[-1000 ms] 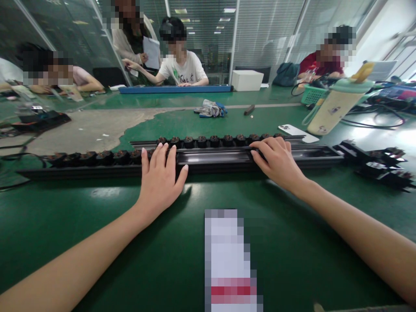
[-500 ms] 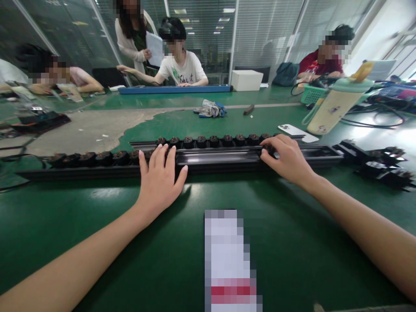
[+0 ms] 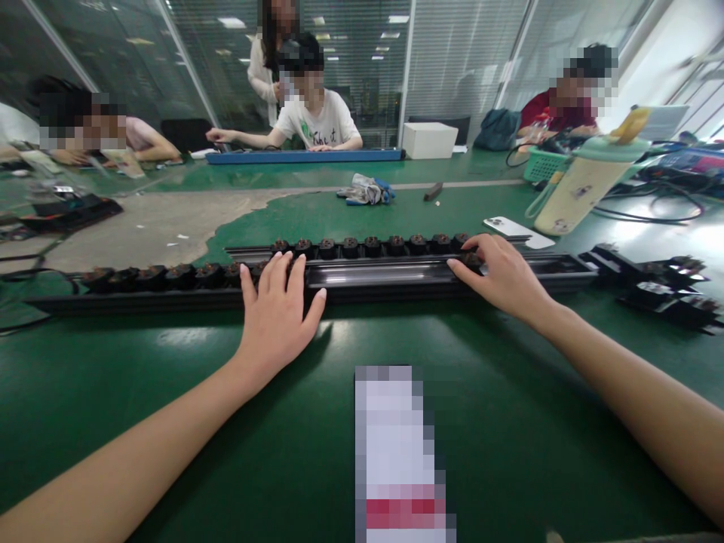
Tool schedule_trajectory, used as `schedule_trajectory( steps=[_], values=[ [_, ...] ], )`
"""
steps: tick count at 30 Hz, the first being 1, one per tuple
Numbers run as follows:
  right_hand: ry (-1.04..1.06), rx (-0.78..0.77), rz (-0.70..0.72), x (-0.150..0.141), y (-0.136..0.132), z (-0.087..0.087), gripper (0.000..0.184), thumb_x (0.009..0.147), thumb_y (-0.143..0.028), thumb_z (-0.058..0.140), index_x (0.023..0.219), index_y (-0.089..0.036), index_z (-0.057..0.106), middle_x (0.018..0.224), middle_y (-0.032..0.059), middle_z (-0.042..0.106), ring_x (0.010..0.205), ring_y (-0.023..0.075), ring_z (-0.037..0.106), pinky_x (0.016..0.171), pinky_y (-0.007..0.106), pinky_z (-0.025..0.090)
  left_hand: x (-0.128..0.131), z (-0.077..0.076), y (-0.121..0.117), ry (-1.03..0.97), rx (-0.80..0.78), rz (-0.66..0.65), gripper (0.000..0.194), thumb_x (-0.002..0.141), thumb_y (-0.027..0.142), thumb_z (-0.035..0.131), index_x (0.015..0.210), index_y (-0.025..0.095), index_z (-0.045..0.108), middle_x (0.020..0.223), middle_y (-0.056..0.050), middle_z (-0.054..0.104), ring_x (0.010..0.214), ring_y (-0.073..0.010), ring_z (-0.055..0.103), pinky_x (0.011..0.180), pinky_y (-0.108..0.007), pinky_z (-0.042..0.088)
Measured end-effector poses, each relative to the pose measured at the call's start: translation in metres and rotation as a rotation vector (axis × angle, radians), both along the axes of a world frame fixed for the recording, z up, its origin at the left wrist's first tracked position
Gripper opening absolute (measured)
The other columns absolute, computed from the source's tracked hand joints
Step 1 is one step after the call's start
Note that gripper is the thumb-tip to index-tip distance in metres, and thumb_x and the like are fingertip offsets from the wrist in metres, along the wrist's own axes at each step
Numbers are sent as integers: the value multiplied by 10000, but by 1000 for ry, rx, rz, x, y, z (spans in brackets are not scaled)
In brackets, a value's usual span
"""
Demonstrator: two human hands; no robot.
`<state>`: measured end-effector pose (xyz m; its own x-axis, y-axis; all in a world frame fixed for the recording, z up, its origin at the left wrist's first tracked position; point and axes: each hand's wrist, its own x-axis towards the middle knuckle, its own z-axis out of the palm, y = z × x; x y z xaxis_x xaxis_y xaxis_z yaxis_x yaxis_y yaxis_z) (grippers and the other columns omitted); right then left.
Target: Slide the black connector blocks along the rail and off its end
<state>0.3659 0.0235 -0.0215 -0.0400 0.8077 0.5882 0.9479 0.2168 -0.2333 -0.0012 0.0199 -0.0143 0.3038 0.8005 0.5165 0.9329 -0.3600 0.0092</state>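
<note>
A long black rail lies across the green table, with a row of several small black round parts seated along its far side. My left hand rests flat on the rail, fingers stretched out and together, touching the parts near the rail's middle. My right hand is curled over the rail's right portion, its fingertips pinched on one small black part at the end of the row. More black parts line a second rail section to the left.
A white phone and a tilted drink bottle lie beyond the rail on the right. Loose black pieces sit far right. Gloves, a white box and a blue rail are farther back. Several people sit around the table.
My right hand slid slightly right along the rail and curled its fingers onto a part at the row's end. My left hand stayed put. A person standing at the back straightened up.
</note>
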Motion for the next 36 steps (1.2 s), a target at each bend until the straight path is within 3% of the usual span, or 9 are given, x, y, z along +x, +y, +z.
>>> schedule_trajectory(
  steps=[7, 18, 36],
  values=[
    [86, -71, -39, -1, 2, 4, 379, 865, -561, 591, 962, -196, 624, 834, 84, 652, 731, 217, 571, 723, 373, 419, 0, 0, 0, -4, -2, -5, 665, 1035, 475, 284, 1555, 77, 400, 1603, -238, 402, 1535, -367, 303, 1263, -652, 65],
    [55, -77, -65, -4, -3, 9, 331, 876, -517, 561, 929, -197, 622, 855, 85, 655, 791, 224, 582, 761, 371, 394, 1, 2, -1, 27, -14, 19, 684, 1038, 475, 250, 1556, 55, 400, 1601, -227, 405, 1531, -364, 307, 1265, -643, 76],
    [27, -113, -128, 3, -3, 15, 269, 833, -457, 569, 884, -194, 596, 818, 74, 643, 722, 192, 532, 707, 343, 346, 1, 1, -1, 23, -12, 21, 684, 1040, 477, 250, 1556, 55, 403, 1601, -224, 407, 1532, -358, 305, 1266, -642, 79]
  ],
)
